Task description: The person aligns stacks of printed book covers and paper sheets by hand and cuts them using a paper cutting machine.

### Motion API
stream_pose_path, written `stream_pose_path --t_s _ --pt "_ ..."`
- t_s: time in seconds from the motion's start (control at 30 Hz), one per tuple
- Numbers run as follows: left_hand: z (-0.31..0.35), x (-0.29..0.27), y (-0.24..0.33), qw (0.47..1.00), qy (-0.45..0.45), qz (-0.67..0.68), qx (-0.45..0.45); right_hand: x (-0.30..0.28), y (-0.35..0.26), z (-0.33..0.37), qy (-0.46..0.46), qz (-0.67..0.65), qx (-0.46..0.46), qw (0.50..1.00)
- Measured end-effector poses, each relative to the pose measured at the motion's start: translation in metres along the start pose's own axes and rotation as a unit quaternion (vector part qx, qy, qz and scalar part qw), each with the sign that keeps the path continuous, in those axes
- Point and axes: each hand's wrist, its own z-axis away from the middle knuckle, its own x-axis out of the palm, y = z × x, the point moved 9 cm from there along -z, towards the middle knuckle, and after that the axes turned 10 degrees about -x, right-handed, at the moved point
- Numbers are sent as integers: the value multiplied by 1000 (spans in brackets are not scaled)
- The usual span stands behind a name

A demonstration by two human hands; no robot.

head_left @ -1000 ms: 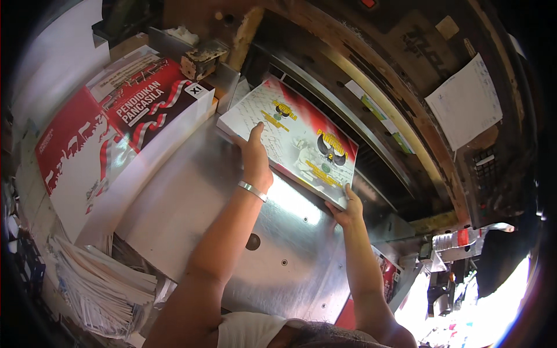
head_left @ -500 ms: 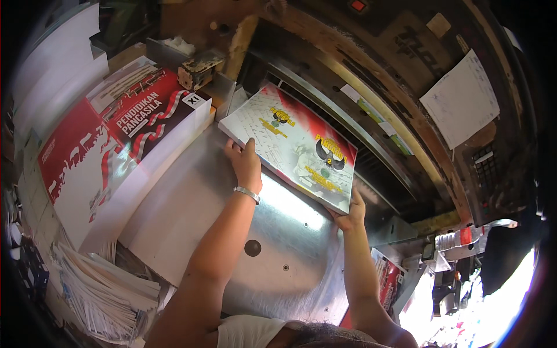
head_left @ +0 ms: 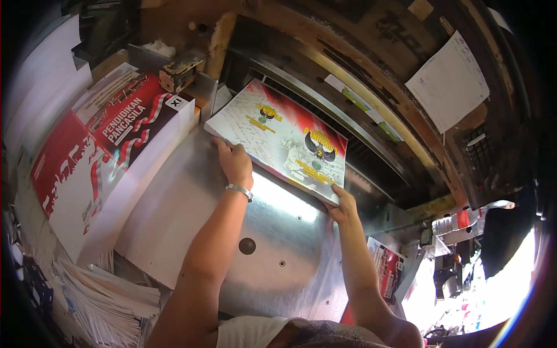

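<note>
A low stack of printed books [head_left: 278, 142], its cover red, white and grey with yellow lettering and dark winged emblems, lies at a slant on the far part of the metal table. Its far edge reaches the dark gap under the machine's metal bar. At the near left edge my left hand [head_left: 235, 165] has its fingers curled against the stack; a silver band circles that wrist. My right hand [head_left: 343, 206] grips the near right corner, thumb toward the top and the other fingers partly hidden beneath.
A tall stack of red and white books [head_left: 110, 145] stands at the left. Loose paper strips [head_left: 104, 301] pile up below it. The steel table [head_left: 203, 209] has round holes. More red books [head_left: 386, 269] are at the right. A paper sheet [head_left: 449, 81] hangs on the machine front.
The view has shifted slightly. My left fingers have curled down along the stack's near edge, and my right thumb now shows at its corner. The stack sits flatter, squarer toward the metal bar.
</note>
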Motion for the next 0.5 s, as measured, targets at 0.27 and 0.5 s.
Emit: stream_pose_path --t_s 0.27,0.5 --pt "3 -1 10 999 29 9 25 5 -1 -3 -27 19 12 999" --pt "-3 -2 6 998 8 -59 32 9 -3 -1 3 48 12 999"
